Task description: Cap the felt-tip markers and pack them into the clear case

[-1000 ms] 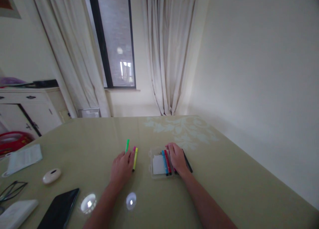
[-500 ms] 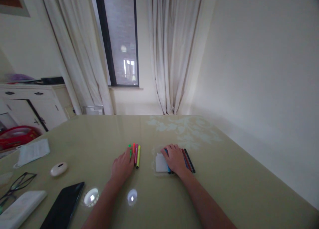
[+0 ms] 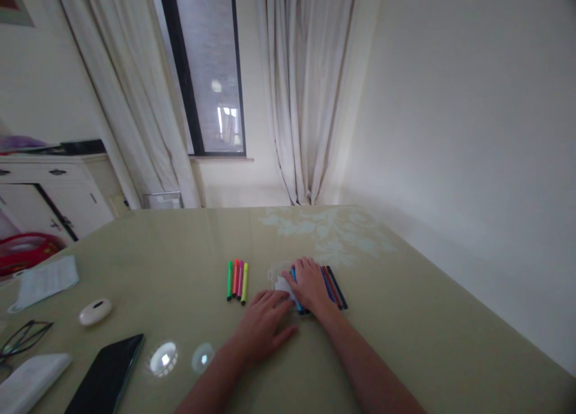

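A row of several markers, green, red, pink and yellow, lies side by side on the olive table. Right of them sits a clear plastic case with a white card inside. My right hand lies on the case with fingers curled over a blue marker. More markers, red, blue and black, lie just right of that hand. My left hand rests flat on the table by the case's near left corner, fingers stretched toward it, holding nothing.
At the left lie a black phone, a white oval object, glasses, a white box and a folded paper. A white cabinet and curtained window stand behind the table. A wall runs along the right.
My left hand left the coloured markers, now lined up neatly, and moved right to the case. My right hand shifted leftward over the case and the blue marker.
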`<state>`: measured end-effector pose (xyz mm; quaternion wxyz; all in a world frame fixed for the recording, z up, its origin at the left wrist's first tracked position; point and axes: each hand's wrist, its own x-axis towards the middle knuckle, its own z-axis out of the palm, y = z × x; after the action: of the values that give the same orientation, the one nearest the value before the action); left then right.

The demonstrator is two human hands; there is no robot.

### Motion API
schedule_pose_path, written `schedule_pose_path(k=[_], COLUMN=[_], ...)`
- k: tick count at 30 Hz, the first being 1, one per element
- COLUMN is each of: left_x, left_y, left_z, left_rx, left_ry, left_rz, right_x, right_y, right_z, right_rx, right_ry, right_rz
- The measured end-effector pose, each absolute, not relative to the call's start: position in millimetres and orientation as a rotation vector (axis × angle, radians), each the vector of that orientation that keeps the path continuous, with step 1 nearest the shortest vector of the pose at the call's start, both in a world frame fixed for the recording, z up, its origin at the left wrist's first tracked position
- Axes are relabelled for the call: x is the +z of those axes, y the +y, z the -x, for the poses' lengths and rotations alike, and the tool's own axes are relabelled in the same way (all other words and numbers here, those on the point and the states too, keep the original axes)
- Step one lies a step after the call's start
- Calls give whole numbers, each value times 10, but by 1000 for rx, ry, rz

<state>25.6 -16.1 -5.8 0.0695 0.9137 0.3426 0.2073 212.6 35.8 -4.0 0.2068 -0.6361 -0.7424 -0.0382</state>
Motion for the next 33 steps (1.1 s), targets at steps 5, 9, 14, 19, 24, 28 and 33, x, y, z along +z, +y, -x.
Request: schedule_pose_path(k=[5, 9, 14, 19, 24, 28, 33], left_x=[-57, -58, -120, -202, -149, -183, -270], left_y=[-142, -125, -100, -62, -114, -146, 28], left_z=[-265, -241, -229, -206, -241, -299, -148], left_rx=[557, 548, 570, 655, 920, 1036, 931], left_ry=[1092, 1096, 1123, 1090, 1111, 1149, 1491], left_rz=[-2745, -2737, -2707, -2737, -2734, -2707, -2664], right_x=[-59, -74, 25, 214, 294, 291, 299], right_y=[403, 453, 357, 217, 98, -10, 105], right_z=[-2140, -2182, -2179, -2222, -2115, -1842, -1949], right_rx=[-8, 144, 275, 192, 225, 354, 542], right_ry=[-2005, -1797, -1660, -1448, -1304, -1440, -1422], right_rz=[1684, 1532, 1334, 1245, 1200, 1117, 1090])
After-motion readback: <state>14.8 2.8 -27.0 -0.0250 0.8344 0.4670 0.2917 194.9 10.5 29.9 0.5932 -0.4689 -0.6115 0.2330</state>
